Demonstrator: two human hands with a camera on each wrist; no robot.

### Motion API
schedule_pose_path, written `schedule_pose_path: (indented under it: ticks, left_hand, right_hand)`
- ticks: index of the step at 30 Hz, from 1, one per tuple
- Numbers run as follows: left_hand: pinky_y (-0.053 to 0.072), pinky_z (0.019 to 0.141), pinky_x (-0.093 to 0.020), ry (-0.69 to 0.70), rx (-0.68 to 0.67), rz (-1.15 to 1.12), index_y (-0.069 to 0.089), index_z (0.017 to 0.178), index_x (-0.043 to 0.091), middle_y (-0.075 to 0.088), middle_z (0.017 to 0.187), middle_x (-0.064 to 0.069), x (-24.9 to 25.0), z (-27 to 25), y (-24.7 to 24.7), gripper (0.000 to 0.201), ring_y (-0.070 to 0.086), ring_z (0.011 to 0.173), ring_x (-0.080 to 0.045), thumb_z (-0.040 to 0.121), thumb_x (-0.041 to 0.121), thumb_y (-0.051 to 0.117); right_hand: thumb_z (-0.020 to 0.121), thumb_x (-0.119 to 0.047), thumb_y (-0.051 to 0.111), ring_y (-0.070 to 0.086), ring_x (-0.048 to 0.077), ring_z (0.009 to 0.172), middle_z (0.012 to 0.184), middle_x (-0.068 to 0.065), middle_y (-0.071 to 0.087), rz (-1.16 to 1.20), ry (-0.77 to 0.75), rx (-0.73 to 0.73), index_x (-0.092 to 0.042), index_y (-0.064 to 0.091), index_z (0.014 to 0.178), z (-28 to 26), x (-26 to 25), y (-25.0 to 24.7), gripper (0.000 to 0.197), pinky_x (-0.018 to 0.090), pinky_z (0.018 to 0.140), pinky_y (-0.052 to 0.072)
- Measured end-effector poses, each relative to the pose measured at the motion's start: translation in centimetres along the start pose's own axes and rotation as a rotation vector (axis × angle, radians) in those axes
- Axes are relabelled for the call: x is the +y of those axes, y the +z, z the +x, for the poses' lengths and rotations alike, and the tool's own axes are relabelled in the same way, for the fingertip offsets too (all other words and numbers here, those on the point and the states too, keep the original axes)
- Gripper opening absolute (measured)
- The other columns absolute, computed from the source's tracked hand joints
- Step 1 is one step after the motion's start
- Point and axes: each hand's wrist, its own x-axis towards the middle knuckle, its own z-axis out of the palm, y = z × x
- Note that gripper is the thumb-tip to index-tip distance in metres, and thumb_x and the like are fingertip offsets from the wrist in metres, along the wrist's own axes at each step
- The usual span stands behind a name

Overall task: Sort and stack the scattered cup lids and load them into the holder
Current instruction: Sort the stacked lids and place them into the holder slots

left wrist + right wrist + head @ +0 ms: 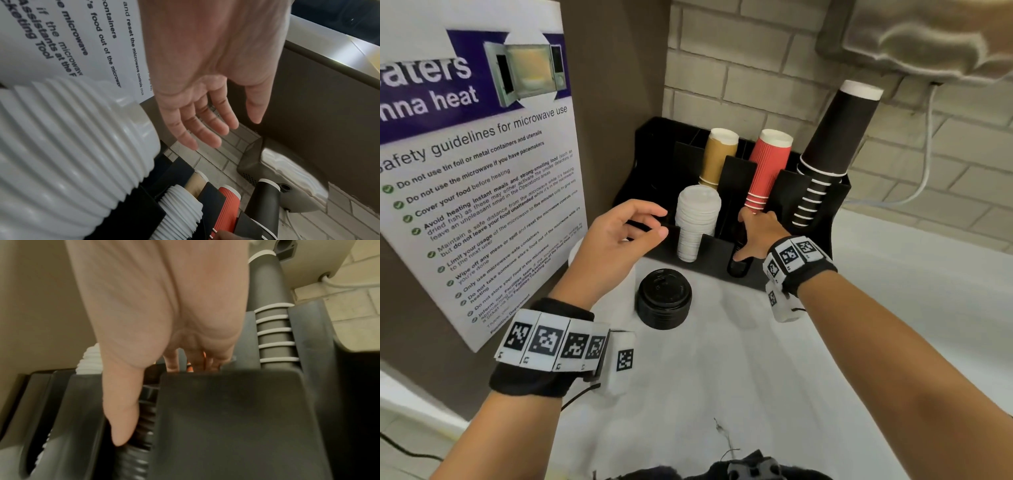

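Right hand (755,233), fingers extended, presses black lids (144,421) into the holder (709,260) at frame centre, stack axis tilted back. Left hand (619,236) hovers loosely open, empty. Upright black lid stack (664,298) stands on worktop (825,342).

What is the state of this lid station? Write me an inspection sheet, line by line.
Surface: white counter, lit unevenly.
Job's things: black holder against the wall; white lid stack standing in a front slot; black lids in the next slot, under the right thumb; black lid stack loose on the counter; another white lid stack beneath the left wrist.
Clutter: tan cups, red cups and black cups in the rear slots.
Grippers: left hand hovering, fingers relaxed, empty; right hand reaching into the holder, thumb on the black lids.
Cables: white cable along the wall.
Surroundings: microwave safety poster, brick tile wall, wall dispenser.
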Motion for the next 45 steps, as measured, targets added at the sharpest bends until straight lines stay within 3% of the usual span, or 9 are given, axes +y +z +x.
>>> schedule_pose_path:
  ticks: [5, 13, 16, 18, 21, 25, 35, 41, 45]
  left_hand:
    - [0.049, 0.093, -0.056, 0.002, 0.004, -0.003, 0.067, 0.101, 0.037, 0.065, 0.088, 0.013, 0.0, 0.2, -0.2, 0.022, 0.063, 0.092, -0.034, 0.079, 0.033, 0.067]
    - [0.048, 0.095, -0.057, 0.015, -0.004, -0.024, 0.067, 0.1, 0.04, 0.065, 0.089, 0.013, 0.0, 0.2, -0.3, 0.021, 0.062, 0.093, -0.037, 0.08, 0.033, 0.066]
    - [0.049, 0.094, -0.055, 0.025, -0.006, -0.03, 0.066, 0.1, 0.039, 0.065, 0.089, 0.013, -0.2, 0.3, -0.4, 0.021, 0.063, 0.092, -0.036, 0.08, 0.033, 0.066]
    - [0.05, 0.093, -0.049, 0.035, -0.008, -0.041, 0.066, 0.101, 0.037, 0.065, 0.088, 0.013, -0.3, 0.3, -0.3, 0.021, 0.063, 0.09, -0.033, 0.08, 0.032, 0.066]
    - [0.05, 0.087, -0.039, 0.051, -0.015, -0.062, 0.066, 0.101, 0.034, 0.064, 0.089, 0.01, -0.6, 0.5, -0.1, 0.02, 0.061, 0.086, -0.03, 0.084, 0.025, 0.068]
    - [0.051, 0.083, -0.033, 0.062, -0.035, -0.059, 0.066, 0.102, 0.033, 0.064, 0.091, 0.007, -1.1, 0.4, 0.0, 0.024, 0.062, 0.086, -0.029, 0.09, 0.013, 0.066]
    - [0.051, 0.09, -0.041, 0.031, -0.018, -0.049, 0.066, 0.105, 0.031, 0.064, 0.092, 0.008, -1.3, -0.3, -0.8, 0.02, 0.062, 0.091, -0.036, 0.089, 0.018, 0.066]
    - [0.049, 0.085, -0.022, 0.032, 0.041, -0.039, 0.06, 0.113, 0.034, 0.062, 0.108, 0.01, -1.2, -0.4, -0.3, 0.034, 0.063, 0.095, -0.008, 0.088, 0.014, 0.069]
    - [0.047, 0.092, -0.02, -0.029, -0.085, -0.077, 0.044, 0.13, 0.047, 0.049, 0.135, 0.013, -0.9, -0.8, 1.4, 0.066, 0.051, 0.121, -0.005, 0.076, 0.025, 0.077]
  right_hand:
    - [0.067, -0.025, 0.085, 0.047, 0.034, 0.115, 0.12, 0.016, 0.052, -0.051, 0.011, -0.001, -0.006, 0.045, 0.123, -0.2, -0.8, 0.1, 0.071, 0.046, 0.09, 0.05]
    - [0.079, -0.02, 0.074, 0.041, 0.032, 0.118, 0.129, 0.016, 0.041, -0.16, -0.017, -0.095, -0.003, 0.043, 0.134, -1.3, -1.1, 0.3, 0.066, 0.034, 0.088, 0.043]
    - [0.086, -0.005, 0.059, 0.04, 0.036, 0.123, 0.132, 0.02, 0.043, 0.031, -0.092, 0.132, -0.003, 0.043, 0.139, -2.1, -1.4, -0.8, 0.056, 0.037, 0.101, 0.039]
    - [0.083, 0.002, 0.055, 0.049, 0.035, 0.113, 0.119, 0.02, 0.052, 0.196, -0.233, 0.345, -0.002, 0.053, 0.129, -3.2, -3.4, -0.7, 0.046, 0.037, 0.096, 0.042]
    - [0.085, -0.019, 0.066, 0.053, 0.027, 0.108, 0.115, 0.014, 0.056, 0.236, -0.414, 0.114, -0.01, 0.058, 0.126, -4.5, -6.8, 1.0, 0.043, 0.033, 0.092, 0.043]
    - [0.073, -0.052, 0.076, 0.032, 0.026, 0.131, 0.14, 0.01, 0.036, 0.184, -0.318, -0.267, -0.027, 0.027, 0.148, -5.0, -9.3, 4.5, 0.093, 0.043, 0.107, 0.037]
    - [0.068, -0.039, 0.082, 0.046, 0.026, 0.117, 0.126, 0.009, 0.043, 0.287, -0.281, -0.222, -0.025, 0.031, 0.144, -4.4, -9.8, 7.1, 0.092, 0.035, 0.094, 0.047]
    - [0.069, -0.033, 0.083, 0.054, 0.016, 0.113, 0.121, -0.001, 0.055, 0.762, -0.228, -0.006, -0.028, 0.045, 0.132, -5.3, -7.7, 4.4, 0.073, 0.025, 0.093, 0.045]
    - [0.073, -0.032, 0.078, 0.062, 0.024, 0.106, 0.114, 0.009, 0.062, 1.209, -0.201, 0.048, -0.039, 0.05, 0.124, -8.1, -7.2, 2.5, 0.059, 0.041, 0.095, 0.051]
